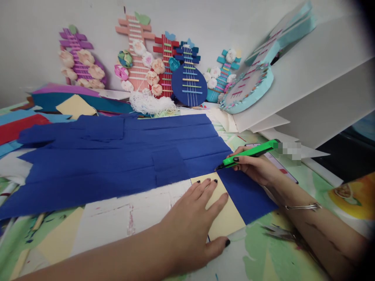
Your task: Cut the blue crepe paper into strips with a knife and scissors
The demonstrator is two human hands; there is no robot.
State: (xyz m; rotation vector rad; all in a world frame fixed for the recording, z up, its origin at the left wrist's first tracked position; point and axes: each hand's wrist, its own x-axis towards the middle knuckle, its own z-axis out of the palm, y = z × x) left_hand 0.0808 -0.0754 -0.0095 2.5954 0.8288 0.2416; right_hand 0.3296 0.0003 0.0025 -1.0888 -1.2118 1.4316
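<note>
Soft, fairly bright light, faint shadows, slight overall haze, stretched edges and dark vignetting at right corners.

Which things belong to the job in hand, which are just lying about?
Apparently in use:
yellow card, under the left hand
green tool, in the right hand
blue sheets, bordering the card

Seemingly lying about:
scissors
phone
tangled white thread
blue lute model

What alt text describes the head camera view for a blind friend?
A left hand lies spread on a pale yellow card while the right hand holds a green tool, its tip near the card's top edge. Blue sheets spread beyond; stringed-instrument models stand behind.
</note>
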